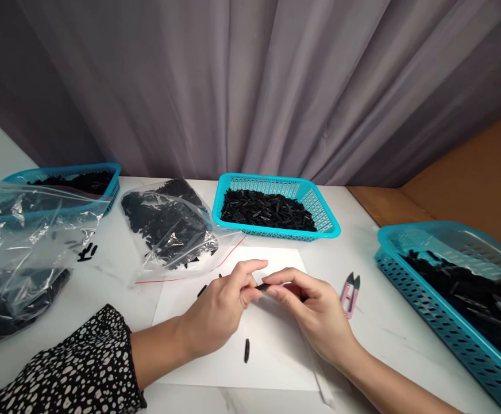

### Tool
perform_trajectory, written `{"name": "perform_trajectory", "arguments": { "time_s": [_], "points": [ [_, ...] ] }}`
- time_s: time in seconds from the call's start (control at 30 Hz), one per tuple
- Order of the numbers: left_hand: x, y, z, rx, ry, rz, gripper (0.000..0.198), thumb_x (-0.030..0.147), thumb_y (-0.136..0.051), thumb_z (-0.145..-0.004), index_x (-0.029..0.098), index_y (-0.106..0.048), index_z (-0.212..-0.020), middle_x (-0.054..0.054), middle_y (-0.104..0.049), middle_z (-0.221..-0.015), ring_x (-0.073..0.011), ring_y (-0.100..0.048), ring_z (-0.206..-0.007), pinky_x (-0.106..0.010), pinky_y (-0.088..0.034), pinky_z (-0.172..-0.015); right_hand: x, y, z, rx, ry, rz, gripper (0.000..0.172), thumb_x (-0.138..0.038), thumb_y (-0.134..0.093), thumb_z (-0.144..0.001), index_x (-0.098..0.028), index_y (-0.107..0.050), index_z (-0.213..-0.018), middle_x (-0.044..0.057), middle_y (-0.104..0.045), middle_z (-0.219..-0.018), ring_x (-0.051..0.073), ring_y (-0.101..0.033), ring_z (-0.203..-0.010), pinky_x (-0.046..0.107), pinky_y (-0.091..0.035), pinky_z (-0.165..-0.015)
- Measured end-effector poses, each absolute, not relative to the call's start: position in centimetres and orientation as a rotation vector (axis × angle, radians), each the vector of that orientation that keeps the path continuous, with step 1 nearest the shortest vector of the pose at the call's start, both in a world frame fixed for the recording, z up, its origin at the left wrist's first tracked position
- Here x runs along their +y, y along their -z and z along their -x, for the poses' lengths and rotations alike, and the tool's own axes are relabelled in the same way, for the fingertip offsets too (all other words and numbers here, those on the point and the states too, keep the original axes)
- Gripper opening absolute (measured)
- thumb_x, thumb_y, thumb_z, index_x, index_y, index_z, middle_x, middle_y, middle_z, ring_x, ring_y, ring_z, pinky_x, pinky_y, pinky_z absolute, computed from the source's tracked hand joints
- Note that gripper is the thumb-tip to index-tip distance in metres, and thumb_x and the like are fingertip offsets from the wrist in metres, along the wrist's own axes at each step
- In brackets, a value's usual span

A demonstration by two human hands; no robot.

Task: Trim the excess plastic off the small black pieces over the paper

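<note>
**Both hands pinch one black piece over the white sheet**

At the far left of the frame a crumpled clear bag [13, 253] slumps on the desk [388, 333], with dark pieces inside. Behind it, upper left, is a blue basket [78, 169] with more of them. A few loose pieces [87, 252] lie just right of the bag, then comes a zip bag [168, 230] packed with the same black slivers. At centre back is the middle basket [276, 233], which is well filled.

Now to the action at centre. The left hand [218, 310], in a spotted sleeve, has its grip narrowed on the left end of the black piece [264, 286], index finger lifted clear. The right hand [319, 316] pinches the other end, fingertips close together. The piece is held between the two hands just above the white sheet [272, 368], and a stray piece [246, 350] lies on the paper below them.

This looks like the working or checking of one piece, held end to end. With something this thin, the next move calls for a steady pinch and small finger motions.

Right of the hands, pink snips [349, 293] rest untouched on the desk. At the right edge is the right basket [440, 322], also loaded.
</note>
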State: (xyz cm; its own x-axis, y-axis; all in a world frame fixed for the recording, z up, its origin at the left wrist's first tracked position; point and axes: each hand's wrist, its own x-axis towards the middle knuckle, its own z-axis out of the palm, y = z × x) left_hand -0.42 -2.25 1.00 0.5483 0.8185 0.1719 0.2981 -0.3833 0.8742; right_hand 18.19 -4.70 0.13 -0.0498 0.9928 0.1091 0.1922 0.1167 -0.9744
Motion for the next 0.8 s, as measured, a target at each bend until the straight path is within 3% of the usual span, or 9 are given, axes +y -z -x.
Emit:
{"name": "perform_trajectory", "arguments": {
  "time_s": [0.13,0.27,0.47,0.8],
  "points": [
    [-1.9,-1.3,0.3,1.01,-0.811,-2.007,0.03,0.014,-0.052,-0.089,0.023,-0.056,-0.117,-0.006,-0.064,-0.096,-0.0213,-0.061,-0.088,-0.036,-0.049,-0.081,-4.2,0.2,-18.4,-1.32,-1.109,1.211,0.015,-0.036,-0.069,-0.082,-0.021,-0.073,-0.083,0.004,-0.076,-0.078,0.021,-0.072,-0.072,0.031,-0.057,-0.066],
    [-1.5,-0.9,0.5,1.044,-0.728,-2.155,0.028,0.01,-0.06,-0.084,0.024,-0.059,-0.108,-0.007,-0.066,-0.102,-0.0263,-0.061,-0.097,-0.04,-0.048,-0.085,-3.7,0.6,-18.6,-1.248,-1.146,1.178,0.02,-0.04,-0.071,-0.081,-0.021,-0.073,-0.082,0.005,-0.077,-0.079,0.023,-0.073,-0.077,0.034,-0.058,-0.072],
    [-1.2,-0.4,0.5,1.076,-0.494,-2.447,0.024,0.004,-0.055,-0.086,0.021,-0.057,-0.103,-0.005,-0.063,-0.101,-0.0245,-0.057,-0.097,-0.039,-0.048,-0.085,-3.5,0.8,-18.7,-1.227,-1.126,1.174,0.026,-0.046,-0.072,-0.078,-0.02,-0.074,-0.081,0.006,-0.076,-0.076,0.024,-0.072,-0.075,0.036,-0.058,-0.073],
    [-1.0,-0.2,0.3,1.167,-0.387,-2.504,0.031,-0.002,-0.053,-0.082,0.018,-0.06,-0.105,-0.006,-0.057,-0.099,-0.0241,-0.055,-0.097,-0.038,-0.049,-0.086,-3.9,0.9,-18.3,-1.254,-1.036,1.171,0.021,-0.041,-0.072,-0.079,-0.021,-0.075,-0.082,0.005,-0.077,-0.079,0.023,-0.071,-0.074,0.035,-0.057,-0.07]
  ]
}}
